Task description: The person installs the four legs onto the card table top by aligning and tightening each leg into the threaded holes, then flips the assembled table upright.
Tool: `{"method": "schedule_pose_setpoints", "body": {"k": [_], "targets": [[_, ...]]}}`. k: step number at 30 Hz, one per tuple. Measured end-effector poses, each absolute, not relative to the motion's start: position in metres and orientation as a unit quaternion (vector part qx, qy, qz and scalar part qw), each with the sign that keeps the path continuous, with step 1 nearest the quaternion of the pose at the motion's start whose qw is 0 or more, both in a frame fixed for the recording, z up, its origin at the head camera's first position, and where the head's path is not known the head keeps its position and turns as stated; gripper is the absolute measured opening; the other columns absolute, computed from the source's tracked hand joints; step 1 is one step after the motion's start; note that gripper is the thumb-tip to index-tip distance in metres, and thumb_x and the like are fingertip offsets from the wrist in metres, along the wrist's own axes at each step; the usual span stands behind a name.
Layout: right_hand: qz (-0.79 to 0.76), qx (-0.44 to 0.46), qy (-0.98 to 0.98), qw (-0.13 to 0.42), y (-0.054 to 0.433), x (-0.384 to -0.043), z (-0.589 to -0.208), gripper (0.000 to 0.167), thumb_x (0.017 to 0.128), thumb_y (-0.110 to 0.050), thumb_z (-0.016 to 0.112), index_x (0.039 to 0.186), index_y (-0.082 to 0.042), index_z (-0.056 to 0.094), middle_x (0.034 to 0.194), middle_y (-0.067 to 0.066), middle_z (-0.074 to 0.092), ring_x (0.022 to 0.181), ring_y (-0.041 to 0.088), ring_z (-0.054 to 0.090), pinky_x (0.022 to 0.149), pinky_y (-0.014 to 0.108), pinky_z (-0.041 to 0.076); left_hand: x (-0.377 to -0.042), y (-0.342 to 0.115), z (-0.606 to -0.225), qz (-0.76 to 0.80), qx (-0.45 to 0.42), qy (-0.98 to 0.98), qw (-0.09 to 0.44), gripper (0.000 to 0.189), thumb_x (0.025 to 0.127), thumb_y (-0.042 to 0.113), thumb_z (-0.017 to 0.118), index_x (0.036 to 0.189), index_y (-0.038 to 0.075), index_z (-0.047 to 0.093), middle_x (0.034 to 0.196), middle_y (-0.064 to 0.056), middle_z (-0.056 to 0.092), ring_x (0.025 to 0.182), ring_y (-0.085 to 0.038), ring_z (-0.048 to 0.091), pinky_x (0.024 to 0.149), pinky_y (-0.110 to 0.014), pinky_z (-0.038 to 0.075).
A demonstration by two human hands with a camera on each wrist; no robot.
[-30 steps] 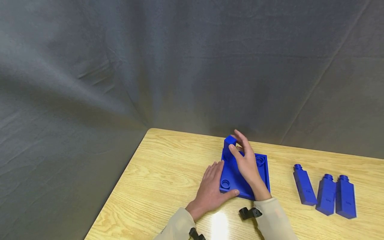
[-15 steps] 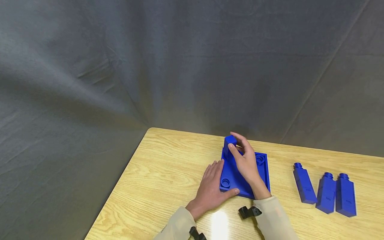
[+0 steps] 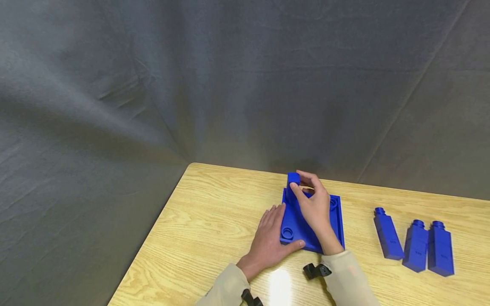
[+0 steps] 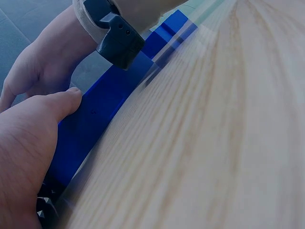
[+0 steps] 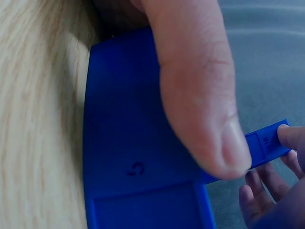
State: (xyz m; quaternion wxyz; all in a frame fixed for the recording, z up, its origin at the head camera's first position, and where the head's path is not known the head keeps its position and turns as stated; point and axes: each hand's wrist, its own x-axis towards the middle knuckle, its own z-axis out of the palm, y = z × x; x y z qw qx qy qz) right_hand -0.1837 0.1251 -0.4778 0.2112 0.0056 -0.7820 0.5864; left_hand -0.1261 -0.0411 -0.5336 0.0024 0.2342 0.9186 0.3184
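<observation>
A blue square tray-like panel (image 3: 300, 231) with raised rims and round corner sockets lies on the table. Upright at its back left corner stands a blue square leg (image 3: 293, 177), whose lower end is hidden in the panel. My right hand (image 3: 315, 206) pinches the leg near its top between thumb and fingers; a small marking shows on the leg (image 5: 267, 140) in the right wrist view. Spread at the front left corner, my left hand (image 3: 268, 244) presses the panel, straight fingers along the left side. Its thumb (image 4: 62, 102) touches the front wall.
Right of the panel lie three blue legs with threaded necks: one on its own (image 3: 388, 238), and two side by side, a middle leg (image 3: 415, 248) and a right-hand leg (image 3: 441, 251). A grey curtain (image 3: 268, 85) hangs behind the wooden table (image 3: 199, 212).
The right hand's raised index finger has come down onto the leg. The leg has turned about its upright axis, its top now squarer to the view. The left hand has stayed in place.
</observation>
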Motion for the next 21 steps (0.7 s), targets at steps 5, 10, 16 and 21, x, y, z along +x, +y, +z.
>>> {"method": "schedule_pose_setpoints", "body": {"k": [5,10,16,21], "targets": [[0.577,-0.004,-0.788,0.215,0.1247,-0.1821,-0.4772,0.04,0.102,-0.006,0.08,0.14,-0.001,0.069,0.13,0.023,0.074,0.119,0.036,0.071,0.093,0.023,0.057,-0.126,-0.0405,-0.5326,0.319,0.236,0.918,0.0,0.108,0.1,0.065,0.072,0.177,0.008,0.023,0.18,-0.012,0.033,0.169,-0.032,0.026,0.141,-0.049,0.019],[0.571,-0.007,-0.788,0.231,0.1241,-0.182,-0.478,0.04,0.1,-0.007,0.083,0.138,-0.001,0.07,0.127,0.023,0.075,0.116,0.039,0.073,0.091,0.025,0.059,-0.1263,-0.0397,-0.5321,0.313,0.23,0.922,0.004,0.111,0.097,0.067,0.075,0.177,0.009,0.024,0.18,-0.011,0.034,0.169,-0.03,0.025,0.141,-0.047,0.017],[0.564,-0.007,-0.79,0.24,0.1238,-0.1828,-0.4794,0.04,0.099,-0.007,0.084,0.137,-0.003,0.071,0.125,0.022,0.076,0.112,0.039,0.074,0.085,0.02,0.058,-0.1262,-0.0391,-0.5315,0.315,0.223,0.922,0.009,0.113,0.096,0.067,0.077,0.177,0.009,0.025,0.18,-0.01,0.034,0.169,-0.029,0.025,0.141,-0.046,0.017],[0.57,-0.003,-0.785,0.242,0.123,-0.1826,-0.4787,0.04,0.099,-0.005,0.084,0.137,-0.002,0.071,0.125,0.023,0.076,0.111,0.038,0.073,0.084,0.017,0.058,-0.1255,-0.0392,-0.5311,0.316,0.221,0.923,0.009,0.114,0.095,0.068,0.077,0.177,0.009,0.024,0.18,-0.01,0.035,0.17,-0.029,0.025,0.141,-0.046,0.017]]}}
